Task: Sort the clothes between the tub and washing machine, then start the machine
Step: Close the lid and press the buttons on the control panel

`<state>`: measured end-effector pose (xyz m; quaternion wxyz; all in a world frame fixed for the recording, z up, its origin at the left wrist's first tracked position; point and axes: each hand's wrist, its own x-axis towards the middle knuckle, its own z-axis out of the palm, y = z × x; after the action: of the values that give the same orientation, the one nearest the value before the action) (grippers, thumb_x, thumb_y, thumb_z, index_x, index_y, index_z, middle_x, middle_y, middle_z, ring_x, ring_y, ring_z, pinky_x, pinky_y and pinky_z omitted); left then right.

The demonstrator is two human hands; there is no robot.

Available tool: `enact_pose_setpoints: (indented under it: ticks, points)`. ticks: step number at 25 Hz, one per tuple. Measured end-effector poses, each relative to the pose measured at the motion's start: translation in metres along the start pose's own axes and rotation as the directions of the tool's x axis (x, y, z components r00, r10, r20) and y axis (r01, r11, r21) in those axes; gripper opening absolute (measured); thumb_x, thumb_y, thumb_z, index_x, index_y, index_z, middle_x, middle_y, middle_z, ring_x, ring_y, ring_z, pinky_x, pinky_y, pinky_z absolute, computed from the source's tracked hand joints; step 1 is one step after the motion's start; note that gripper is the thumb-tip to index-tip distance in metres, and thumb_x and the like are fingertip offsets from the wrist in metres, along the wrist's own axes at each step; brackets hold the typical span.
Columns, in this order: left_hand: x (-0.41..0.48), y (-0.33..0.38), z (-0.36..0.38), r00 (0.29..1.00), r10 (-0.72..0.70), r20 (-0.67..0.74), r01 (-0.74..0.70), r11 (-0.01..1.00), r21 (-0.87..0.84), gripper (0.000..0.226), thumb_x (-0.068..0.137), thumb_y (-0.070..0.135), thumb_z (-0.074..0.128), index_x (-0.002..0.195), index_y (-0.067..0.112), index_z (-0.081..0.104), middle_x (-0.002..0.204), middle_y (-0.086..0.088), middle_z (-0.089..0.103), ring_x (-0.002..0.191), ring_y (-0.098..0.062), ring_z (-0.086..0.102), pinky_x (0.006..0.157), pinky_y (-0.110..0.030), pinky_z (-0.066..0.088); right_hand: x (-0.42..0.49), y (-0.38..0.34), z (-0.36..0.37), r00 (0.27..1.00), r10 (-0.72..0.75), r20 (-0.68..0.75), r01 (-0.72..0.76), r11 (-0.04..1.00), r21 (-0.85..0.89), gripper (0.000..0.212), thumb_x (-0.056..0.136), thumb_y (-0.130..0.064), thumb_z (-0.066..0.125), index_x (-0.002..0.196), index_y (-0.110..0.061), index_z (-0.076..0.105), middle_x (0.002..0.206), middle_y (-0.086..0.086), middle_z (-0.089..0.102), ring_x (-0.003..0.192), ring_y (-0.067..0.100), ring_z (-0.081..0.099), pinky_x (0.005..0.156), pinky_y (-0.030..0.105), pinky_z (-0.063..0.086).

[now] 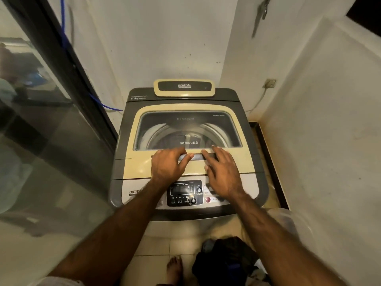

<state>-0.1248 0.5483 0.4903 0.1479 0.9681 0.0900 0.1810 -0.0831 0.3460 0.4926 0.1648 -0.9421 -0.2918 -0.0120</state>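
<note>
- Both hands lie flat on the washing machine's (pixel 226 96) closed lid (pixel 140 141). The left hand (pixel 169 164) and right hand (pixel 222 174) have straight fingers over the grey lid handle (pixel 196 156), gripping nothing.
- Some dark laundry (pixel 175 139) shows through the lid's window.
- More dark clothes (pixel 226 256) are heaped at lower right against the pale tub (pixel 288 218), near a bare foot (pixel 174 269).

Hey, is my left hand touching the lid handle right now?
Touching. The head view shows the left hand resting directly on the lid handle, fingertips lying across it with no gap.
</note>
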Motion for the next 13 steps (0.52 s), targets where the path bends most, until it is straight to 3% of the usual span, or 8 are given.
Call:
enact_pose_setpoints:
  ticks: [3,6,9,13]
  points:
    - [0.002,-0.007,0.002,0.999,0.043,-0.008,-0.044,0.999,-0.025,0.047,0.095,0.068,0.046,0.090,0.029,0.071,0.077,0.010,0.073,0.067,-0.013,0.064,0.060,-0.024,0.037,-0.062,0.031,0.009,0.991,0.101,-0.086,-0.095,0.993,0.067,0.054,0.104,-0.034,0.039,0.158,-0.029,0.037,0.170,0.003,0.020,0.158,0.022,0.015,0.125,0.045,0.020]
    - [0.003,-0.011,0.005,0.997,0.072,-0.031,-0.074,0.996,-0.043,0.047,0.095,0.067,0.048,0.088,0.027,0.072,0.075,0.009,0.072,0.064,-0.012,0.062,0.059,-0.024,0.042,-0.096,0.054,0.012,0.959,0.263,-0.102,-0.245,0.956,0.159,0.056,0.104,-0.044,0.039,0.157,-0.025,0.037,0.171,-0.003,0.017,0.158,0.017,0.015,0.126,0.045,0.020]
    - [0.003,-0.013,0.009,0.995,0.080,-0.066,-0.083,0.996,-0.045,0.045,0.095,0.065,0.050,0.085,0.026,0.071,0.070,0.010,0.068,0.059,-0.009,0.055,0.057,-0.024,0.043,-0.096,0.058,0.008,0.915,0.382,-0.127,-0.344,0.906,0.249,0.064,0.099,-0.046,0.050,0.155,-0.018,0.039,0.170,-0.001,0.022,0.156,0.020,0.020,0.124,0.045,0.021]
    - [0.002,-0.012,0.012,0.993,0.085,-0.085,-0.089,0.995,-0.046,0.043,0.095,0.064,0.051,0.081,0.027,0.068,0.066,0.011,0.063,0.056,-0.008,0.050,0.056,-0.024,0.045,-0.096,0.068,0.003,0.914,0.379,-0.143,-0.317,0.889,0.330,0.059,0.097,-0.024,0.065,0.152,-0.012,0.046,0.166,0.000,0.034,0.153,0.021,0.031,0.119,0.056,0.036]
